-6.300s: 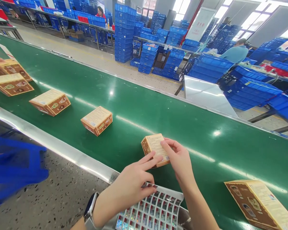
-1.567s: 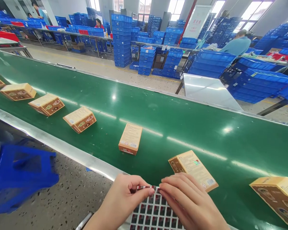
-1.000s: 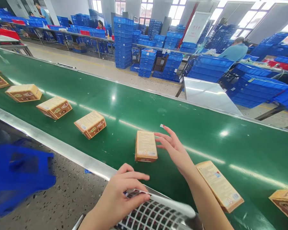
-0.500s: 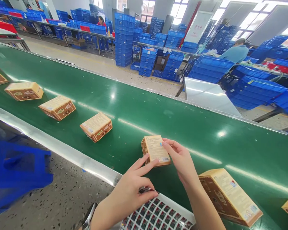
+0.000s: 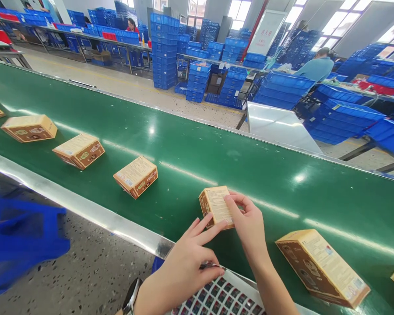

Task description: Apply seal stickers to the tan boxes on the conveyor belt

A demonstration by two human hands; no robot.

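Note:
A small tan and brown carton (image 5: 219, 202) lies on the green conveyor belt in front of me. My right hand (image 5: 248, 218) grips its right side, the thumb pressed on the printed top face and the fingers bent along the far edge. My left hand (image 5: 187, 260) rests two stretched fingers on the carton's near left edge. Its thumb and lower fingers pinch the corner of a sticker sheet (image 5: 221, 297), a white grid with rows of small dark squares. The sheet lies below my hands at the belt's near edge, its lower part cut off by the frame.
Similar cartons lie along the conveyor belt (image 5: 184, 144): one nearby on the left (image 5: 136, 176), a larger-looking one on the right (image 5: 321, 269), and several farther left. A blue plastic stool (image 5: 26, 240) stands at lower left. Stacked blue crates (image 5: 165, 52) and seated people are beyond the belt.
The carton and both hands have shifted slightly right in view. My right thumb now covers the small blue sticker seen earlier on the carton's top. The nearby cartons also appear shifted right.

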